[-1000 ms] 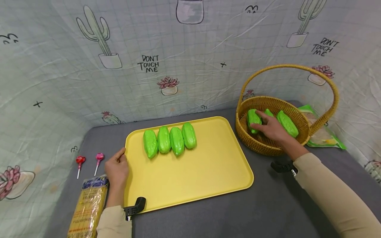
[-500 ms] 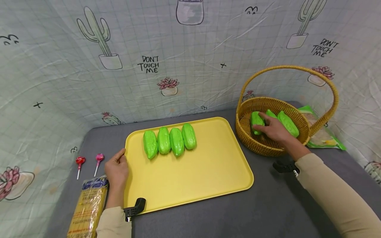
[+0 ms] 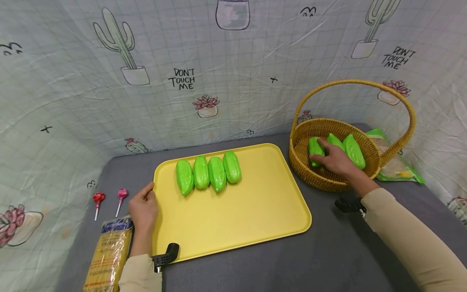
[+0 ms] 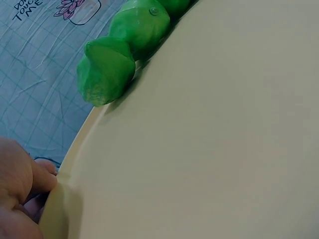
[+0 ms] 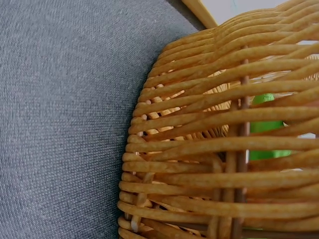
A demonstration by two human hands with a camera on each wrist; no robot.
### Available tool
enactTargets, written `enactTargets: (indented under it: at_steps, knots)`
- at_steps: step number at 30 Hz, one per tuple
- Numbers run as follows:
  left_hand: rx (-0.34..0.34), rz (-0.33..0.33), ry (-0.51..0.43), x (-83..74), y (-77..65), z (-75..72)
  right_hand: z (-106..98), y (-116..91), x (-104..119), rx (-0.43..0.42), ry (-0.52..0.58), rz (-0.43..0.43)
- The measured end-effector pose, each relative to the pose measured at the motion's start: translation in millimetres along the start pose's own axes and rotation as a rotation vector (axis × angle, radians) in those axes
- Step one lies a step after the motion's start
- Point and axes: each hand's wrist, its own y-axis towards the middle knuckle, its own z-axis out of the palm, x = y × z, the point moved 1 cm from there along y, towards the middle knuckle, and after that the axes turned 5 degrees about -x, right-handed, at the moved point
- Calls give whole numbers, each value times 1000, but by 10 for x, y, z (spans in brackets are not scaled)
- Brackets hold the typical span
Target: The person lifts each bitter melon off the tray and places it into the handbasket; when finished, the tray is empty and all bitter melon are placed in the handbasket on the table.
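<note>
In the head view my right hand (image 3: 336, 159) is inside the wicker basket (image 3: 321, 183), thumb and index finger around a shiny green cucumber-shaped vegetable (image 3: 315, 148). Two more green vegetables (image 3: 354, 152) lie to its right, one partly behind my hand. The basket's woven wall (image 5: 184, 164) fills much of the right wrist view and hides that hand; some green shows through its gaps. My left hand (image 3: 144, 207) pinches the left rim of the yellow tray (image 3: 237, 215); the left wrist view shows thumb and fingers at that edge. Several like green vegetables (image 3: 217, 174) stand in a row along the tray's back.
The basket's tall handle (image 3: 352, 82) arches over its opening. A clear packet with green edges (image 3: 395, 166) lies behind it at right. Left of the tray are a spaghetti packet (image 3: 109, 255), a red lollipop (image 3: 98, 198) and a pink lollipop (image 3: 122, 193). Patterned cloth hangs behind.
My right hand has shifted slightly right and toward me with the green vegetable it holds. The other two in the basket have shifted a little. My left hand stays on the tray rim.
</note>
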Motion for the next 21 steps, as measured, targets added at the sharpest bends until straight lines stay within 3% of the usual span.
enactTargets:
  at_steps: [21]
  knots:
    - [13, -13, -7, -15, -17, -19, -1, -13, 17, -26, -53, -47]
